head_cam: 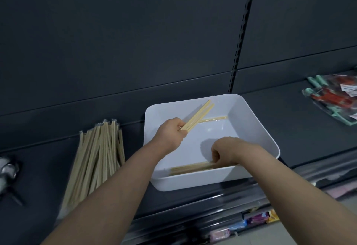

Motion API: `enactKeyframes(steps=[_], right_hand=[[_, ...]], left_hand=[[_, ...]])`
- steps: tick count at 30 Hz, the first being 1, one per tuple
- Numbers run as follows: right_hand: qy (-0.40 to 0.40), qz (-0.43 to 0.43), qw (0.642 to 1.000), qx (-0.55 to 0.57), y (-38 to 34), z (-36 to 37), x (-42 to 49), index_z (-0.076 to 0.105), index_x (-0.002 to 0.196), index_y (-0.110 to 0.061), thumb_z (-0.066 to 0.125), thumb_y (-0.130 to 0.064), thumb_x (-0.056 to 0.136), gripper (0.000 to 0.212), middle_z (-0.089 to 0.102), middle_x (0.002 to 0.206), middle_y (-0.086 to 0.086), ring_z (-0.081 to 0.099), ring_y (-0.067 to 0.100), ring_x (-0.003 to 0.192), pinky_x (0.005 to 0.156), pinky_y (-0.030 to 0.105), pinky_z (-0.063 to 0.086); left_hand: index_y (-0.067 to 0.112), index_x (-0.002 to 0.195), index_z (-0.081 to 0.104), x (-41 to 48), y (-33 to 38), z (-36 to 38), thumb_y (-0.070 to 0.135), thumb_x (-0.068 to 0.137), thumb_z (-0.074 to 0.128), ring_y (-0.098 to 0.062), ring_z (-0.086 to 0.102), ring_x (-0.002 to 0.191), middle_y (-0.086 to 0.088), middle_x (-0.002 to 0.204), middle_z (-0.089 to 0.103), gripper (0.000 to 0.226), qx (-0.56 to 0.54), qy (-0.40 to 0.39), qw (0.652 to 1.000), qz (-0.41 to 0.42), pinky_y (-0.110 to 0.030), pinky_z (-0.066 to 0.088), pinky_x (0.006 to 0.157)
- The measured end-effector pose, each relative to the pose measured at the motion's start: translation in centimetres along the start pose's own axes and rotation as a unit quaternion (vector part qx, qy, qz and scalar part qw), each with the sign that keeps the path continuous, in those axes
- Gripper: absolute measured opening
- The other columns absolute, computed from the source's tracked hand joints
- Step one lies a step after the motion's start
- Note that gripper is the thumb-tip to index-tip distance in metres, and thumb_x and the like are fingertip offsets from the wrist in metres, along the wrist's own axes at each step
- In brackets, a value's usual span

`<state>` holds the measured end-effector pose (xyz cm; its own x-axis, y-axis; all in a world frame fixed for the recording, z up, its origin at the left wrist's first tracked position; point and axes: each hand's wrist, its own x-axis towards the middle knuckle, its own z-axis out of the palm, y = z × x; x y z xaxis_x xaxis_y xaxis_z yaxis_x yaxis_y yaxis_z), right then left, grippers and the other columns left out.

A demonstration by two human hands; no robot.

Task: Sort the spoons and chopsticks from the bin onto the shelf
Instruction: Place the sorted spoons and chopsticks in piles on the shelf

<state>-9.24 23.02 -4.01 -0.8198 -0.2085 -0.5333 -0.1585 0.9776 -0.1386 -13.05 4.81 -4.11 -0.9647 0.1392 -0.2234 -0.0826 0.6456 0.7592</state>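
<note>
While a person is reaching both bare arms into a white bin [257,128] sitting on a dark shelf [270,107], most of the sorting is looking done. The left hand [170,134] is closing around a few wooden chopsticks [199,116], holding them lifted at an angle with their tips pointing toward the bin's far wall. The right hand [224,151] is curling down onto a small row of chopsticks [191,167] lying flat along the bin's near wall; its fingertips are touching them, though whether it is already gripping them is hard to tell. One more wrapped pair [214,118] is lying on the bin floor near the far wall, just beyond the lifted ones.

To the left of the bin, a large fan of wrapped chopsticks [96,157] is lying on the shelf (this reads as the sorted pile). At the far left edge, something shiny and metallic [7,169] is showing, possibly spoons, but it is too blurred to be sure. No spoons are showing inside the bin.

Judging from this, only these last few chopsticks are waiting to be moved. Some colourful packaged goods [336,98] are lying well apart on the right.
</note>
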Motion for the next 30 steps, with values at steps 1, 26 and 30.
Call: enactKeyframes(steps=[1, 26, 30], right_hand=[[0.000, 0.000, 1.000, -0.003, -0.1, 0.0, 0.0, 0.067, 0.100, -0.019, 0.060, -0.027, 0.088, 0.016, 0.065, 0.105, -0.002, 0.057, 0.017, 0.090, 0.075, 0.025, 0.043], [0.196, -0.093, 0.929, 0.300, -20.2, -4.3, 2.7, 0.050, 0.122, -0.013, 0.063, -0.031, 0.089, 0.039, 0.062, 0.097, 0.004, 0.061, 0.022, 0.089, 0.080, 0.033, 0.051], [0.161, -0.086, 0.954, 0.238, -24.1, -2.5, 4.8, 0.054, 0.121, -0.009, 0.061, -0.031, 0.090, 0.039, 0.061, 0.111, 0.008, 0.061, 0.024, 0.093, 0.078, 0.035, 0.053]], left_hand=[[0.015, 0.104, 0.061, 0.0, 0.0, 0.0, 0.014, 0.092, 0.055, -0.028, 0.064, 0.090, -0.008, 0.093, 0.063, 0.013, -0.002, -0.003, 1.000, 0.001, -0.044, 0.054, 0.083], [0.009, 0.079, 0.069, -6.3, -10.5, -14.1, 0.020, 0.083, 0.068, -0.026, 0.064, 0.066, -0.010, 0.073, 0.069, 0.011, -0.177, 0.235, 0.946, -0.136, -0.034, 0.053, 0.069], [0.017, 0.067, 0.059, -7.5, -13.8, -15.3, 0.020, 0.080, 0.070, -0.023, 0.060, 0.062, -0.008, 0.072, 0.065, 0.018, -0.110, 0.230, 0.952, -0.171, -0.035, 0.052, 0.065]])
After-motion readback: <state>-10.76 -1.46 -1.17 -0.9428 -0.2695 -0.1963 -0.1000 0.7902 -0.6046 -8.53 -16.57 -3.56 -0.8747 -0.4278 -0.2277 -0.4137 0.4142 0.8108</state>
